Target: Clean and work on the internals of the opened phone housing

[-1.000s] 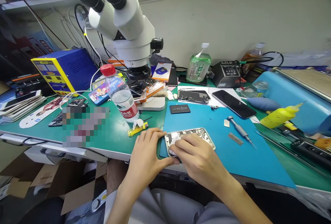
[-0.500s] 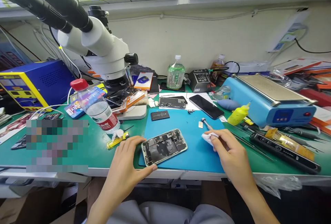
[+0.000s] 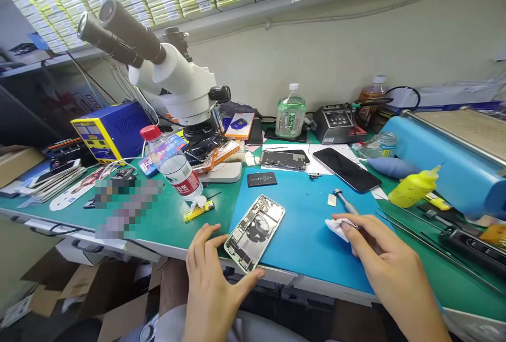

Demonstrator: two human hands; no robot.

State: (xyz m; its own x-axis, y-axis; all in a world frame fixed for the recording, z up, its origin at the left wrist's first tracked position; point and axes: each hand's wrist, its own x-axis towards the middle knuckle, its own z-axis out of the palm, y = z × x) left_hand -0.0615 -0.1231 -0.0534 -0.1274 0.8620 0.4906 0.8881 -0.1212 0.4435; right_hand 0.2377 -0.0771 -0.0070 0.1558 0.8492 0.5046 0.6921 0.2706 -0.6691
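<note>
blue mat (image 3: 308, 236), hands (image 3: 213, 273) spread apart

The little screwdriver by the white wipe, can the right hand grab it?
Probably yes. The right hand holds a white wipe just beside the screwdriver on the blue mat, and nothing lies between them, though the wipe fills its fingers.

- Microscope (image 3: 174, 76) looms at the back left.
- Red-capped bottle (image 3: 172, 163) stands beside it.
- Green bottle (image 3: 290, 111) by the wall.
- Black phone (image 3: 347, 169) lies face up.
- Yellow squeeze bottle (image 3: 413, 188) tipped over, right.
</note>
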